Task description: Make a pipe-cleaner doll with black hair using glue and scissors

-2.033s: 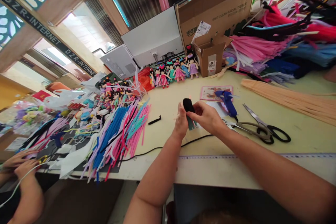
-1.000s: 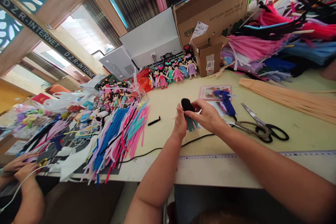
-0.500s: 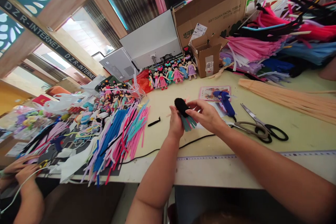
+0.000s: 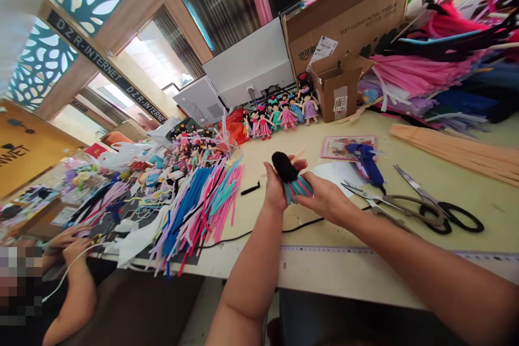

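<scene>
Between my two hands is a small doll [image 4: 285, 167] of fuzzy pipe cleaners, with black hair and a teal-and-pink skirt. My left hand [image 4: 276, 189] grips it from the left. My right hand [image 4: 322, 194] has its fingers about the skirt and the doll's far side. Part of the doll is hidden by my fingers. A short black pipe-cleaner piece [image 4: 250, 189] lies on the table to the left. To the right are a blue glue gun [image 4: 367, 162], scissors [image 4: 430, 194] with black handles and a second pair of scissors [image 4: 389, 203].
Bundles of coloured pipe cleaners [image 4: 190, 205] cover the table's left. Finished dolls [image 4: 279, 116] stand by a small cardboard box [image 4: 338, 92]. Peach pipe cleaners [image 4: 454, 154] lie at right. A black cord [image 4: 251, 232] and a ruler strip [image 4: 320, 249] run along the front. A co-worker's hands [image 4: 75, 240] are at far left.
The doll has turned so more of its striped skirt shows, and my right hand has shifted down from the hair to the skirt. The whole view has swung left.
</scene>
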A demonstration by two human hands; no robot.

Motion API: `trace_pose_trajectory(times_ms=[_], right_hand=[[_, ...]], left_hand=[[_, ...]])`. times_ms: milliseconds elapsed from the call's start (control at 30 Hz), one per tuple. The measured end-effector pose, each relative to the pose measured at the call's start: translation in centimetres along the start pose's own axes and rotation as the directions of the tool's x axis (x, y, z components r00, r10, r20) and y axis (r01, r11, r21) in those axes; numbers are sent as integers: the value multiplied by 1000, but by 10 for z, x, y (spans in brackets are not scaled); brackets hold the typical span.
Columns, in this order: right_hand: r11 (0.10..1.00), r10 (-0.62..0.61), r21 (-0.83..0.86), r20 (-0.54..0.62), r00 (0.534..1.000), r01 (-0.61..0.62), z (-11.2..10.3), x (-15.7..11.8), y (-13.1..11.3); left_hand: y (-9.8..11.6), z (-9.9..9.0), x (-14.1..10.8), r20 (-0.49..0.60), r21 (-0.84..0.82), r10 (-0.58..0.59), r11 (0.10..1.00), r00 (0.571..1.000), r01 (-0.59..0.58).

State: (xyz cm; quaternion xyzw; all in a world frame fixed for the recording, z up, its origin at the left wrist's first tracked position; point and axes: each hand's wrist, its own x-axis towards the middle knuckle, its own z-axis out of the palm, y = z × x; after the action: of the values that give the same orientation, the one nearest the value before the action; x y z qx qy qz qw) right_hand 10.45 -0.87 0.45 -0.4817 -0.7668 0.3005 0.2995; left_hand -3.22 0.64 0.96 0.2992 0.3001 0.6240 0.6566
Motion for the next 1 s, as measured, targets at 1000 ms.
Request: trace_pose_trajectory(times_ms=[1000], right_hand=[[940,-269,119,-311,912,318,-12,10,16]], left_hand=[[-7,8,2,-4,-12,-207,978,978,207]])
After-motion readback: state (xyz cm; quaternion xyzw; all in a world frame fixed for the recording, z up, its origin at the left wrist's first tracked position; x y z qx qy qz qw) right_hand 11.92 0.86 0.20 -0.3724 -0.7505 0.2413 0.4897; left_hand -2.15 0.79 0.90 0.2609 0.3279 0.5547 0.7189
